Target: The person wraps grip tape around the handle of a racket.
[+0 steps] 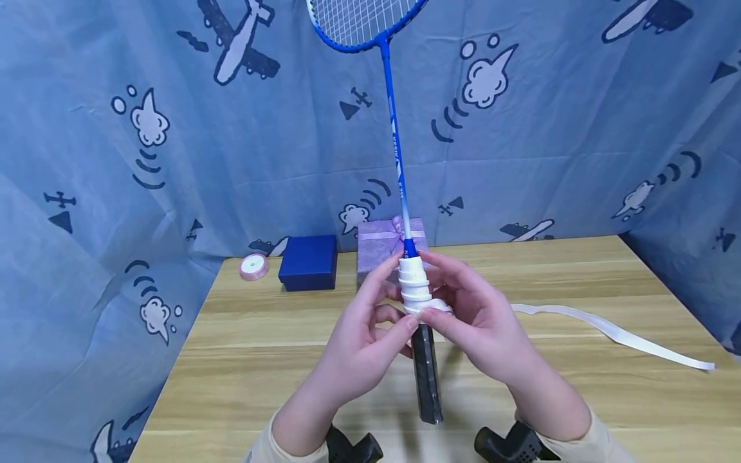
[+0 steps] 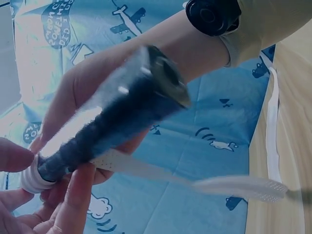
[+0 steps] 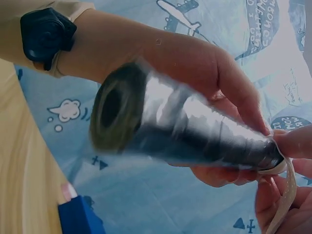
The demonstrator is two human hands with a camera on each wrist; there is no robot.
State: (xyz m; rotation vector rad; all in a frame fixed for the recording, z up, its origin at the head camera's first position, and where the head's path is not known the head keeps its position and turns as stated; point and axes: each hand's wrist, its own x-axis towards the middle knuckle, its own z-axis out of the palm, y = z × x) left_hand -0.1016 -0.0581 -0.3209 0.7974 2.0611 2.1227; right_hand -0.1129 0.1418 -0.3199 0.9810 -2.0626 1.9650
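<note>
A blue and white badminton racket (image 1: 396, 135) stands head up, close over the table. White grip tape (image 1: 414, 286) winds in overlapping turns round the top of its handle; the lower handle (image 1: 427, 379) is bare, black and glossy. My left hand (image 1: 361, 347) holds the handle from the left, its thumb tip pressed at the lowest turn. On the other side my right hand (image 1: 486, 328) pinches the tape between thumb and fingers at that same turn. The tape's loose tail (image 2: 141, 168) runs off from the handle, twisting, towards the table.
The tail's far end (image 1: 625, 335) lies across the right of the wooden table (image 1: 260, 386). Along the back stand a pink ribbon roll (image 1: 253, 266), a dark blue box (image 1: 309, 262) and a purple gift box (image 1: 376, 241) with a bow. A patterned blue cloth (image 1: 260, 161) hangs behind.
</note>
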